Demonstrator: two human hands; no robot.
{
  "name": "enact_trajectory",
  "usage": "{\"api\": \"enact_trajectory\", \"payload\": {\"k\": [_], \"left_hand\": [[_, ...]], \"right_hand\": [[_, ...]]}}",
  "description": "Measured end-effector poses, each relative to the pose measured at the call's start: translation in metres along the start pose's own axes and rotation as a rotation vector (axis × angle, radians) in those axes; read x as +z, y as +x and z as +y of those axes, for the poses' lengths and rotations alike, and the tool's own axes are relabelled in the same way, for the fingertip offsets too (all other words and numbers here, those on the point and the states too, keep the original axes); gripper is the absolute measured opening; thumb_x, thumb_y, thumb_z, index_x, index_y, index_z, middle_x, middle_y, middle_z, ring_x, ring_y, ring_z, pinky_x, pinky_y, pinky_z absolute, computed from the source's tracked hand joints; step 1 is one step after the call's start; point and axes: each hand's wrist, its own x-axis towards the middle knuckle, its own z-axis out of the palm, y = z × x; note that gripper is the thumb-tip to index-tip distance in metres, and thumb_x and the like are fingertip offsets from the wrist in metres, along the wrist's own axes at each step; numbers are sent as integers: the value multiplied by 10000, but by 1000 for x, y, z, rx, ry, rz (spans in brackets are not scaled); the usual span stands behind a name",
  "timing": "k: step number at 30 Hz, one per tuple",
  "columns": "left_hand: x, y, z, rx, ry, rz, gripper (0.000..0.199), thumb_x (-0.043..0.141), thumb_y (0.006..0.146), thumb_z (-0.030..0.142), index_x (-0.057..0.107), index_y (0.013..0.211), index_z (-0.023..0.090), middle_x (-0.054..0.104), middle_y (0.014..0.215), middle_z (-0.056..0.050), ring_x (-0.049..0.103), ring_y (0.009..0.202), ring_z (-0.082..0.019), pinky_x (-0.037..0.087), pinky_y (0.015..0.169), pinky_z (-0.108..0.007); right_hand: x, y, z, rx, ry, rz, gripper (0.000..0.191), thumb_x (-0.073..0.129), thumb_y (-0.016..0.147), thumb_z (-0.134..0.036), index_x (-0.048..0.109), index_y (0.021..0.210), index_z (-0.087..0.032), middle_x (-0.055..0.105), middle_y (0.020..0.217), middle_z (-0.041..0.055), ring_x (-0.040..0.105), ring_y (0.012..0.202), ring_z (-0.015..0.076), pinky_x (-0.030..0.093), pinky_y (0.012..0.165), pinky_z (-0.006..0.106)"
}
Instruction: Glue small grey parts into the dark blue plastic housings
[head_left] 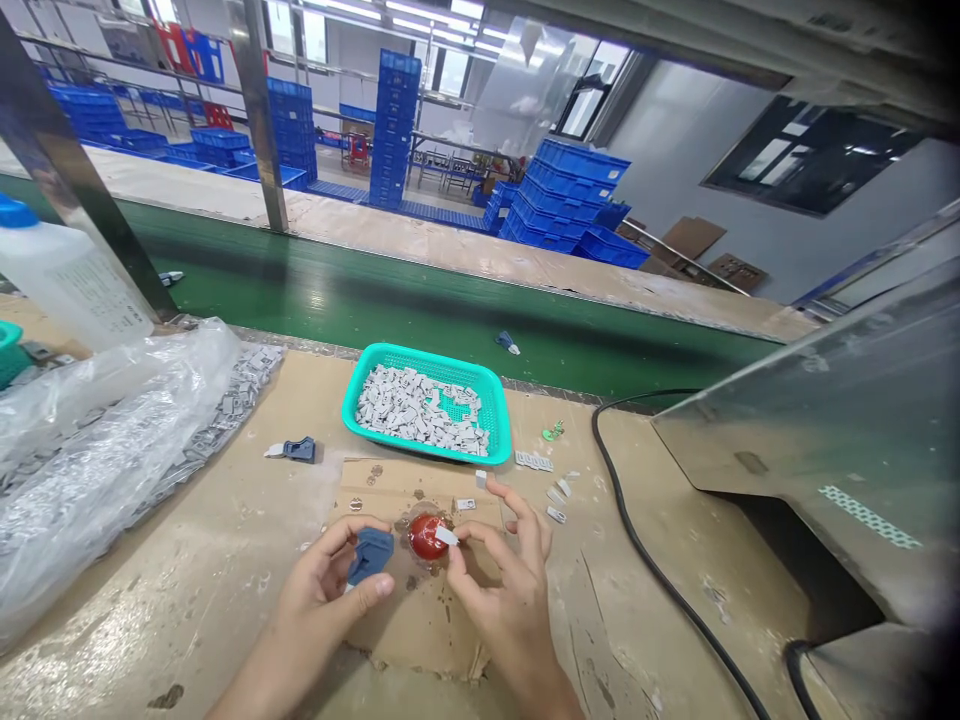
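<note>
- The left hand [330,585] gripped a small blue-grey plastic piece [370,555] between thumb and fingers, holding it just over the cardboard sheet [420,620] on the desk [187,590].
- The right hand [499,580] pinched a small pale grey clip [446,537] by its fingertips, with the clip's end touching a glossy red blob [426,537] that sat on the cardboard between the two hands.
- Judged from this, the step in hand was dabbing the pale clip in the red stuff; the next move would call for bringing the clip and the blue-grey piece together with a fine, steady pinch, since both parts were tiny.
- The cardboard looked rough, torn at its near edge and spotted with reddish-brown stains.
- A few loose pale clips [559,495] lay on the desk just beyond the right hand.
- Farther out stood a teal mesh basket [360,385], shallow and rectangular, holding a heap of the same blocky clips.
- Another blue-grey piece [300,449] lay on the desk to the left, near a crinkled clear plastic bag [97,450] of grey parts.
- A black cable [645,555] curved along the worn, scuffed desk on the right, with a green conveyor belt [375,300] beyond.
</note>
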Motion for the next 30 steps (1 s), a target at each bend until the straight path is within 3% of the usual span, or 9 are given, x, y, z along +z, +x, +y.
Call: {"api": "enact_trajectory", "payload": {"k": [5,9,13,17,22,27,30], "left_hand": [[-4,0,1,-88,-35,48,274,644,667,346,636,911,221,610,802,-8,459,635,-105,364,585,-208],[-2,-4,3,-191,-295,3,286,577,735,361,634,964,199,615,930,-43,528,766,-123,402,690,-213],[-2,-8,9,-213,-341,-56,267,627,710,217,617,976,192,625,921,-54,556,829,-141,423,756,-235],[-4,-10,11,-252,-385,-42,267,601,730,219,591,997,212,606,919,-51,550,888,-171,436,775,-277],[-11,-14,11,-212,-330,30,243,627,702,231,604,944,220,556,884,-17,500,842,-107,394,644,-158],[-16,-20,15,-189,-284,-35,388,604,716,332,522,1094,313,498,734,24,488,623,-79,356,559,-188],[-19,-20,12,-128,-171,-25,361,596,717,358,542,1072,313,542,820,10,487,640,-88,358,594,-214]], "right_hand": [[-1,1,-2,-1,1,8,88,529,689,-117,566,666,-193,417,1146,74,371,1058,289,342,807,452],[-11,5,-11,26,52,33,90,522,698,-124,570,691,-200,401,1164,75,390,1047,286,363,757,429],[-19,9,-19,14,70,41,94,520,706,-132,576,697,-207,403,1185,67,379,1065,290,359,765,437],[-17,8,-19,46,59,-26,86,523,704,-148,579,675,-206,404,1192,66,369,1079,293,355,797,461],[-12,11,-18,44,51,-9,81,536,702,-165,584,650,-203,427,1177,70,376,1080,291,342,826,467],[-10,12,-16,40,48,-15,74,537,703,-165,576,649,-197,434,1171,77,373,1088,287,337,842,470],[-11,13,-12,28,50,-51,61,534,708,-174,573,667,-198,426,1183,75,364,1099,287,340,841,470]]}}
